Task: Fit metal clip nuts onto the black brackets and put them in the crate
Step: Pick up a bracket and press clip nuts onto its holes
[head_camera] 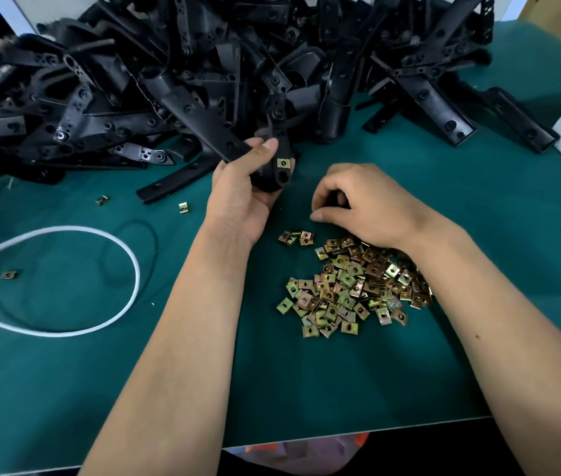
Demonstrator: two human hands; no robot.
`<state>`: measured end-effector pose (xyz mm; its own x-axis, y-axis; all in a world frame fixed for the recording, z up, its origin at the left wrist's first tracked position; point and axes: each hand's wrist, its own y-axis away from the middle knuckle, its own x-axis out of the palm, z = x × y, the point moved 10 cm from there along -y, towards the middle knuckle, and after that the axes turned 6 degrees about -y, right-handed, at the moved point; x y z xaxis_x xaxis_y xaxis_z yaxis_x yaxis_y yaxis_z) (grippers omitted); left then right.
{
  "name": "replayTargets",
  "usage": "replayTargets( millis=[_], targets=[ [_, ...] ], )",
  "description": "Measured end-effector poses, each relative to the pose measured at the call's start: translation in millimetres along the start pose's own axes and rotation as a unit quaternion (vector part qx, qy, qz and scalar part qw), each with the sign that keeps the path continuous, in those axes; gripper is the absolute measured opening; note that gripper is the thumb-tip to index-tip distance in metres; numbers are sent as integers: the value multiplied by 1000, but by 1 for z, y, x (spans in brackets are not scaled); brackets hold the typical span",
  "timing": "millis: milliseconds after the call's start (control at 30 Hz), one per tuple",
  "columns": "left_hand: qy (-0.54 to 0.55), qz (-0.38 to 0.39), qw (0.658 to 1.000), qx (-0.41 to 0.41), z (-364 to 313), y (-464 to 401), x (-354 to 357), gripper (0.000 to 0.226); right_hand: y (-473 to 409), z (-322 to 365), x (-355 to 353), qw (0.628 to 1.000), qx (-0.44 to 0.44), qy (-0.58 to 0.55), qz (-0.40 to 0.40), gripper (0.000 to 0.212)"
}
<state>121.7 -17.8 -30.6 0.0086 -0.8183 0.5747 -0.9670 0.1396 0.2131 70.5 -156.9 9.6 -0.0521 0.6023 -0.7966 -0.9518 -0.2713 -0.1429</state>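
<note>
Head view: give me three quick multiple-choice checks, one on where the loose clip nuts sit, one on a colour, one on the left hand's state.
1. The big clip nut pile lies:
A. beneath the right forearm
B. on the bracket heap
C. inside the cable loop

2. The table mat is:
A. grey
B. teal green
C. red

3. The left hand:
A. lies flat
B. holds only a nut
C. grips a black bracket

A: the nuts spread by the right hand and forearm.
B: teal shows all round.
C: fingers curl round the bracket, which already carries one clip nut.
</note>
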Motion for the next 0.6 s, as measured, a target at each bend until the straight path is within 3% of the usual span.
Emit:
replayTargets(
  millis=[100,167,333,467,600],
  targets=[
    [-7,3,1000,-2,1,0,1,19,0,1,-9,998,4,-33,-58,11],
    [-31,11,999,0,1,0,2,16,1,-3,-17,989,22,-111,-99,12],
    [-77,76,994,-5,5,4,16,9,5,-17,-22,908,63,-370,-184,17],
    [-111,118,987,-13,12,11,27,8,6,-21,-21,860,76,-459,-210,22],
    [-98,122,988,-18,12,13,30,9,8,-24,-22,836,78,-495,-222,14]
  ],
)
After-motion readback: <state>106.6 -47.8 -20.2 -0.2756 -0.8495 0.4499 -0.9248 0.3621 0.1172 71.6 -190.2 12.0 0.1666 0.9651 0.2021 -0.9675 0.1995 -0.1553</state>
